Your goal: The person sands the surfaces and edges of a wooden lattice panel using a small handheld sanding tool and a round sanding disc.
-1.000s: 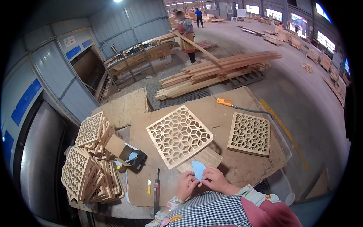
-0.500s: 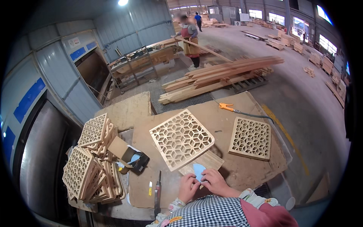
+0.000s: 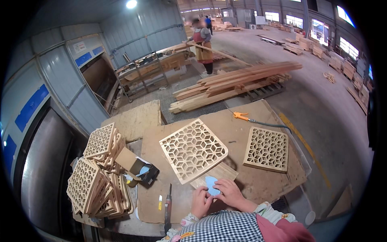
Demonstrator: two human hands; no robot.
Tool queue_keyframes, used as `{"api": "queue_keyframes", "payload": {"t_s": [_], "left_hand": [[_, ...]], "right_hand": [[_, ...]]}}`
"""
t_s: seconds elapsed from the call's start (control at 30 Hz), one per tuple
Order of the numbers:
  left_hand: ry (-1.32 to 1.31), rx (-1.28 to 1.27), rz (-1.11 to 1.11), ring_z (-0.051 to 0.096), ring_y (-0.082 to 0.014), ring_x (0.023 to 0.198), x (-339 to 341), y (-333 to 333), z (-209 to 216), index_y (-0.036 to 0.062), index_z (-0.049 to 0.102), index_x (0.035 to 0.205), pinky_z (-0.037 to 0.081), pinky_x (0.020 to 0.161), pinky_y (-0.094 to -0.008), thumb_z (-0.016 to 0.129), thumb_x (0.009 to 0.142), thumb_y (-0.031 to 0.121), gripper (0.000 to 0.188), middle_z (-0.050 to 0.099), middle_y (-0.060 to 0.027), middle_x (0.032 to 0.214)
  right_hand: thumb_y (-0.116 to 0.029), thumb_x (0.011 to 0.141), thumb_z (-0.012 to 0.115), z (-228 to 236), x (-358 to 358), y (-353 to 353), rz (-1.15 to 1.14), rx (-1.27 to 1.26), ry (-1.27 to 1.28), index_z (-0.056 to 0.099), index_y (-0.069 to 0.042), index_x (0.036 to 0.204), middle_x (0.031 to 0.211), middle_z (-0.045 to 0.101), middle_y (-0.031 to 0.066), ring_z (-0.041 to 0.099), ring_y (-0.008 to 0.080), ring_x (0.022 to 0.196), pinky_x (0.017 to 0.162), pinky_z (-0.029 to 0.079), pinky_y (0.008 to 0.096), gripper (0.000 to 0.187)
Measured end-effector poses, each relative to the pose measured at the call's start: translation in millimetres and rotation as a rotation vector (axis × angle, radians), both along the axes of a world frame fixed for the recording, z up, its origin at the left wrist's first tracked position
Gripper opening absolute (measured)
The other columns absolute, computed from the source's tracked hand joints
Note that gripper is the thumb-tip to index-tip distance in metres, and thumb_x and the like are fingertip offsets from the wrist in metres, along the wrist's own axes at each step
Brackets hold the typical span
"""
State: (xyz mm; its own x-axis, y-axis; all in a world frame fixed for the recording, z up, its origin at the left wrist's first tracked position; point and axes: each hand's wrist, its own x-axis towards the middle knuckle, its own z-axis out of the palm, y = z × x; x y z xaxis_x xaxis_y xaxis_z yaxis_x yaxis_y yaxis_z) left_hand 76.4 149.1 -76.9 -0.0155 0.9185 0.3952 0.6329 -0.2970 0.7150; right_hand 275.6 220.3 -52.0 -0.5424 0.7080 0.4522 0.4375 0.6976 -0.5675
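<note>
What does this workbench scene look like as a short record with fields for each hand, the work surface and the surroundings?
Left hand: the left hand rests on the brown board tabletop, beside the light blue sheet of sandpaper.
Right hand: the right hand pinches the sandpaper.
Centre: square pale wooden lattice panel lying tilted over a small wooden block.
Right side: second wooden lattice panel, flat.
Left side: stack of wooden lattice panels.
Background: pile of long timber planks; a person standing.

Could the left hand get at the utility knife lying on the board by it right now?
Probably yes: the utility knife lies uncovered just left of the left hand, with bare board between them.
</note>
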Motion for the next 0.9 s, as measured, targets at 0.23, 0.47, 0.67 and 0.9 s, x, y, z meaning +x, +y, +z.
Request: {"api": "queue_keyframes", "payload": {"t_s": [0.23,0.47,0.67,0.9], "left_hand": [[-0.044,-0.003,0.018,0.054,-0.0397,0.121,4.8,-1.1,-4.6,0.0037,0.064,0.096,0.042,0.106,-0.0494,0.075,0.090,0.013,0.015,0.059,-0.0198,0.132],[0.017,0.040,0.036,0.055,-0.0411,0.116,8.2,-1.5,4.8,0.0024,0.060,0.095,0.044,0.102,-0.0491,0.074,0.091,0.010,0.017,0.059,-0.0210,0.129],[0.024,0.036,0.041,0.056,-0.0412,0.114,10.0,-1.7,10.7,0.0022,0.060,0.095,0.046,0.100,-0.0484,0.074,0.091,0.009,0.016,0.059,-0.0208,0.129],[0.004,0.016,0.041,0.054,-0.0418,0.118,9.4,-1.2,3.3,0.0033,0.062,0.098,0.043,0.104,-0.0508,0.073,0.090,0.010,0.015,0.060,-0.0207,0.130]], "right_hand": [[-0.024,0.078,0.087,-2.6,-0.6,-0.2,-0.014,-0.032,0.003,0.075,-0.011,0.121,0.131,0.067,0.0075,0.060,0.0296,0.129,0.110,0.046,0.0452,0.046],[-0.023,0.080,0.085,-1.7,-0.7,0.3,-0.015,-0.039,0.005,0.075,-0.011,0.122,0.131,0.067,0.0075,0.060,0.0293,0.128,0.110,0.046,0.0443,0.045],[-0.022,0.079,0.085,-0.1,-1.3,0.3,-0.015,-0.041,0.007,0.075,-0.011,0.121,0.130,0.067,0.0077,0.060,0.0296,0.127,0.109,0.046,0.0446,0.045],[-0.024,0.082,0.085,-1.8,-0.2,1.8,0.004,-0.048,0.003,0.074,-0.011,0.122,0.131,0.066,0.0076,0.059,0.0295,0.130,0.110,0.045,0.0449,0.044]]}}
